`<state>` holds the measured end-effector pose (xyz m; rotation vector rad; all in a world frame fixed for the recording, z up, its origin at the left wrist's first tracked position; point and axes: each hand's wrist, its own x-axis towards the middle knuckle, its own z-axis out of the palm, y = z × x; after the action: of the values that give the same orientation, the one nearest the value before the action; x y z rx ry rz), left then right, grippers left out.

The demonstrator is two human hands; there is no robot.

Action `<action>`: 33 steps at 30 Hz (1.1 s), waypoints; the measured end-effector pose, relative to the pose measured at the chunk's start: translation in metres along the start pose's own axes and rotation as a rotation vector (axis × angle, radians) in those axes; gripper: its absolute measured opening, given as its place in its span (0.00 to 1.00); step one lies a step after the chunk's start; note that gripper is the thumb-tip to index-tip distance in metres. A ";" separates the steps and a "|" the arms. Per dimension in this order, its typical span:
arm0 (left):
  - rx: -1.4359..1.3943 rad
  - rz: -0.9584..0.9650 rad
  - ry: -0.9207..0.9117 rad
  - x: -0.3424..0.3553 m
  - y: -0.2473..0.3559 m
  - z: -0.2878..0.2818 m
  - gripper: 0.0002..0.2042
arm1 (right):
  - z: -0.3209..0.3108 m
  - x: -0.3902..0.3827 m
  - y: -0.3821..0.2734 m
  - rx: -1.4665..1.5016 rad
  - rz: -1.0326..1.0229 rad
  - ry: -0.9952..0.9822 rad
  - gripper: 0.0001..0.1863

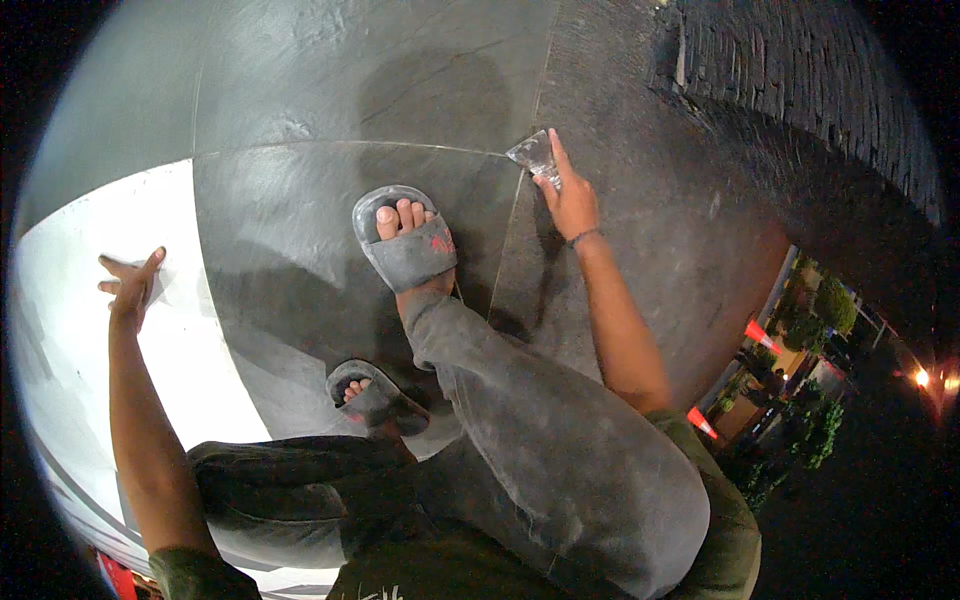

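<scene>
My right hand (575,205) is closed around a flat scraper (532,152) with a wide, smeared metallic blade. Its edge meets the dark grey slab floor (300,215) where thin joint lines cross; whatever handle it has is hidden in my grip. Off to the left, my left hand (132,283) rests on a bright white panel (185,345) with its fingers spread, holding nothing. Between my arms my feet stand on the slabs in dusty grey slide sandals (405,255).
A dark ridged, slatted surface (800,90) rises at the far right. Past the floor's right edge are orange-and-white cones (762,337), green plants (822,432) and a bright lamp (922,378). My bent knee (640,510) fills the lower middle.
</scene>
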<state>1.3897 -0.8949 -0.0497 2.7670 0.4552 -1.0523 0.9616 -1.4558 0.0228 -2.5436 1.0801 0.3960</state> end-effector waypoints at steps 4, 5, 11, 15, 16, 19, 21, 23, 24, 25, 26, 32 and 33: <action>-0.054 0.088 0.042 0.005 -0.012 -0.005 0.78 | -0.014 0.016 0.000 -0.034 -0.184 -0.020 0.40; -0.074 0.121 0.055 0.009 -0.019 -0.005 0.79 | -0.014 0.019 0.000 -0.049 -0.198 -0.030 0.40; -0.032 0.105 0.059 0.011 -0.021 -0.002 0.80 | 0.003 0.029 -0.014 -0.014 -0.266 -0.019 0.39; -0.008 0.073 0.049 0.006 -0.011 -0.002 0.78 | 0.027 0.044 -0.084 -0.054 -0.394 0.042 0.39; -0.014 0.073 0.039 0.004 -0.007 -0.001 0.78 | 0.027 0.050 -0.101 -0.092 -0.430 0.043 0.39; -0.059 0.096 0.064 0.004 -0.013 -0.002 0.78 | 0.031 0.058 -0.130 -0.183 -0.499 0.016 0.39; -0.071 0.099 0.068 -0.001 -0.011 0.001 0.78 | 0.026 0.053 -0.124 -0.253 -0.467 -0.022 0.38; -0.062 0.087 0.081 -0.003 -0.010 0.000 0.79 | 0.026 0.050 -0.086 -0.123 -0.448 0.048 0.37; -0.062 0.088 0.088 -0.003 -0.011 0.000 0.79 | 0.028 0.049 -0.067 -0.056 -0.441 0.077 0.37; -0.065 0.088 0.090 -0.003 -0.013 0.002 0.78 | 0.024 0.047 -0.057 -0.088 -0.432 0.067 0.37; -0.065 0.094 0.089 -0.001 -0.010 0.007 0.78 | 0.020 0.043 -0.044 -0.120 -0.415 0.058 0.36; 0.017 0.087 0.196 0.011 -0.022 0.013 0.77 | 0.054 0.055 -0.162 -0.115 -0.472 0.033 0.36; -0.007 0.107 0.197 0.010 -0.023 0.014 0.78 | 0.055 0.059 -0.179 -0.105 -0.488 0.019 0.35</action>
<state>1.3801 -0.8740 -0.0676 2.8652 0.3281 -0.7573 1.1260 -1.3544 -0.0127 -2.7888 0.4218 0.3002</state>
